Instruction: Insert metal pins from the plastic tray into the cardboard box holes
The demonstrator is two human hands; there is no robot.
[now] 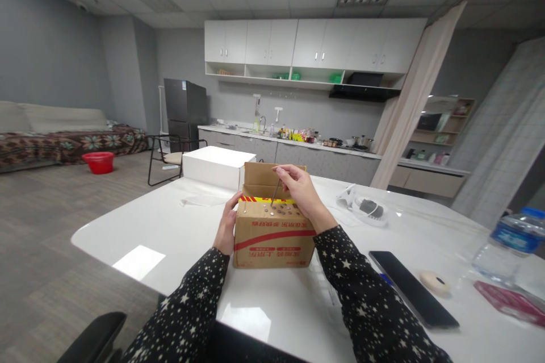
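Observation:
A brown cardboard box (272, 246) with red printing stands on the white table, its back flap raised. My left hand (227, 226) grips the box's left side, fingers along the upper left edge. Above the box, my right hand (298, 184) is closed around the upper end of a thin metal rod (276, 192). The rod slants down, its lower tip at the box's top face, among several small round metal heads (281, 211). These look like screw or nail heads, too small to tell which. Yellow and red tape (283, 200) runs along the top behind them.
Behind the box sits a white box (217, 165). To the right on the table (191, 238) lie a clear plastic package (370, 209), a black phone (413, 289), a small beige case (434, 282) and a water bottle (506, 246). A chair armrest (96, 337) shows at lower left.

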